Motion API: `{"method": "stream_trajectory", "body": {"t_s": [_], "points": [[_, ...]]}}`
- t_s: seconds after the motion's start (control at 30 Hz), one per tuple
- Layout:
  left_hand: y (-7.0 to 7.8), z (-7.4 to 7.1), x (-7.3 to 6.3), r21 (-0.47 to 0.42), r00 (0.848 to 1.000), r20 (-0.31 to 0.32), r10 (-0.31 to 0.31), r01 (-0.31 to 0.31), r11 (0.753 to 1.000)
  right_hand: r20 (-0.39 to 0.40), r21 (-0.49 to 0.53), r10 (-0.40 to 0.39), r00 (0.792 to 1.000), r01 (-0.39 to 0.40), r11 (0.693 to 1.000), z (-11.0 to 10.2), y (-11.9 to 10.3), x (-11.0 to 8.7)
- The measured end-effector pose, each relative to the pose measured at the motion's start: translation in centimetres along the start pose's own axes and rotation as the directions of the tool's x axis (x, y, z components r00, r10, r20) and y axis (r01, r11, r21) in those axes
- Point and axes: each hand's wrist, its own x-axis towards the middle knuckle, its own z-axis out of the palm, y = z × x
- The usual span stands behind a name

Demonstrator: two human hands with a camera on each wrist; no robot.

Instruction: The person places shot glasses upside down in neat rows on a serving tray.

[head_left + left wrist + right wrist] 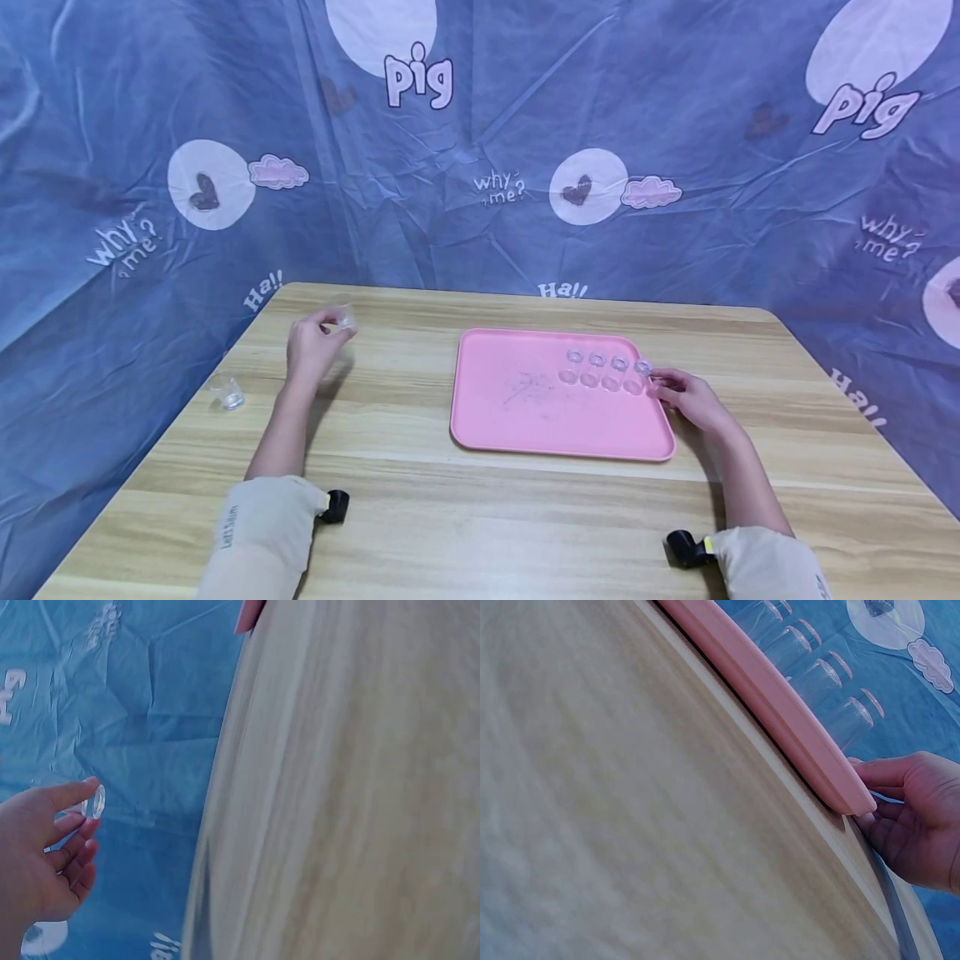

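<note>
My left hand [311, 346] pinches a small clear glass [345, 317] between thumb and fingers, raised over the far left of the table. In the left wrist view the thick base of this glass [99, 802] points toward the table. Another clear glass [231, 397] stands at the table's left edge, beside my left forearm. My right hand [693, 402] grips the right rim of a pink tray [510, 429], fingers at its edge. Several clear glasses [611, 373] form a row in the tray, thick bases upward; the rightmost glass [855, 716] is closest to that hand.
The wooden table [420, 517] reaches back to a blue printed cloth [450, 217] that hangs behind it and along both sides. Dark marks show on the tray's floor left of the glasses. A black wrist device [336, 506] is at my left sleeve.
</note>
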Motion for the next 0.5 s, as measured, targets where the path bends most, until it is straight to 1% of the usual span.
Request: {"method": "stream_trajectory", "body": {"t_s": [0.2,0.3,0.5], "points": [[1.6,1.0,-0.1,-0.009,0.997,0.003,0.082,-0.082,0.997,0.002,0.009,0.009,1.000,-0.009,1.000,0.0,-0.1,0.0],[2.4,1.5,-0.2,-0.010,0.994,0.021,0.103,-0.103,0.995,0.001,0.013,0.011,1.000,-0.011,1.000,0.1,-0.1,0.0],[4.4,2.7,-0.4,-0.021,0.989,0.092,0.117,-0.116,0.993,-0.005,0.022,-0.003,1.000,0.003,1.000,0.0,0.0,0.0]]}}
